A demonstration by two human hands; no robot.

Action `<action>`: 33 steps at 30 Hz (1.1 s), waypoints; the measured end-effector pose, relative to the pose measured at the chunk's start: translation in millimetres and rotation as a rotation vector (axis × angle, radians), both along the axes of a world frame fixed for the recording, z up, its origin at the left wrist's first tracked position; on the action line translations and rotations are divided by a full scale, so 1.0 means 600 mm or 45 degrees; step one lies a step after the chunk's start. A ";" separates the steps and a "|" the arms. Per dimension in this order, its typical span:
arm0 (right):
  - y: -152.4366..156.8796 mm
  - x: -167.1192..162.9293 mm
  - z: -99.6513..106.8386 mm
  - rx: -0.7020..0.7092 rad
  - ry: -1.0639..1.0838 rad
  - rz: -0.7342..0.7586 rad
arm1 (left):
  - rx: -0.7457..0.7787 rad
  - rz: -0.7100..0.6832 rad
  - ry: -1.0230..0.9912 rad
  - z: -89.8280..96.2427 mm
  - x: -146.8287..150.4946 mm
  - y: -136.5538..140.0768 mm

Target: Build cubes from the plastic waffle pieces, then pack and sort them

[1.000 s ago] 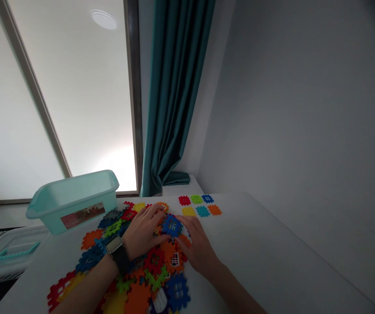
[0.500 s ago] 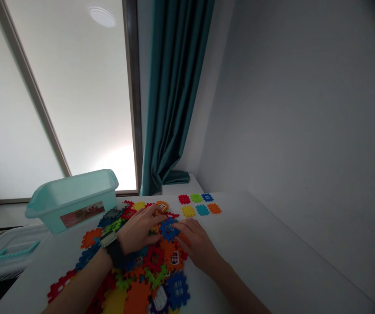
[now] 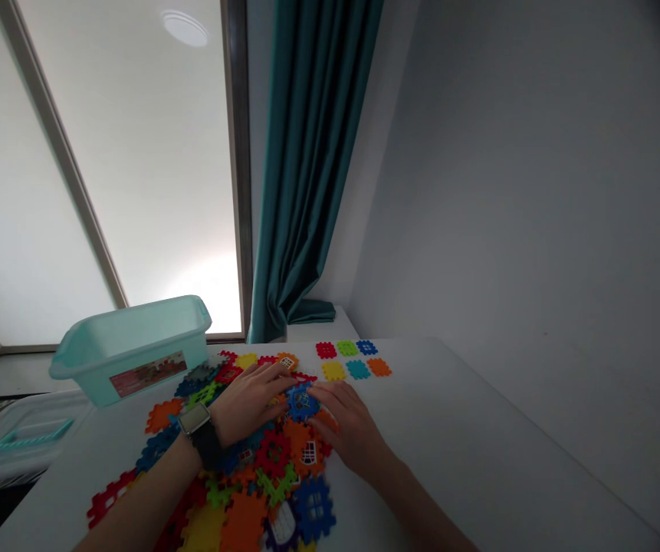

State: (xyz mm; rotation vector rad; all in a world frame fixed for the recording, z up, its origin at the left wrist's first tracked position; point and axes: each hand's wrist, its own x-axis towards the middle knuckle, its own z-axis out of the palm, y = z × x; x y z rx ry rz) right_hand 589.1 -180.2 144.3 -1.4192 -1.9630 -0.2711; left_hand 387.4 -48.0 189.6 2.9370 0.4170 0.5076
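My left hand (image 3: 251, 405), with a dark-banded watch at the wrist, reaches over a pile of notched plastic building tiles (image 3: 243, 521). Its fingers and thumb meet the left side of a blue tile (image 3: 303, 402) with a cut-out centre. My right hand (image 3: 353, 429) has its fingertips on the right edge of that same blue tile, which is held between both hands just over the pile. Below it lie an orange tile with a white window insert (image 3: 307, 452), a red tile (image 3: 274, 452) and a blue window tile (image 3: 313, 507). My hands and forearms cover part of the pile.
Two rows of three tiles (image 3: 357, 369) lie apart on the white table (image 3: 450, 445). A pale green plastic tub (image 3: 134, 349) stands at the back left, beside a clear lid with a teal handle (image 3: 31, 435). A teal curtain (image 3: 312, 169) hangs behind the table.
The blue tile between my hands looks lighter and slightly tilted compared with before. My fingers have shifted only a little, and the view has moved slightly.
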 end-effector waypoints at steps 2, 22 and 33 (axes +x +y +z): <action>0.000 0.002 0.001 0.031 0.013 -0.032 | 0.000 0.013 -0.034 -0.001 0.001 -0.003; -0.008 -0.003 0.011 -0.116 -0.123 -0.059 | 0.025 0.033 -0.008 -0.009 -0.001 -0.006; -0.006 -0.004 0.007 0.063 -0.046 -0.024 | -0.035 0.041 -0.068 -0.002 0.002 -0.014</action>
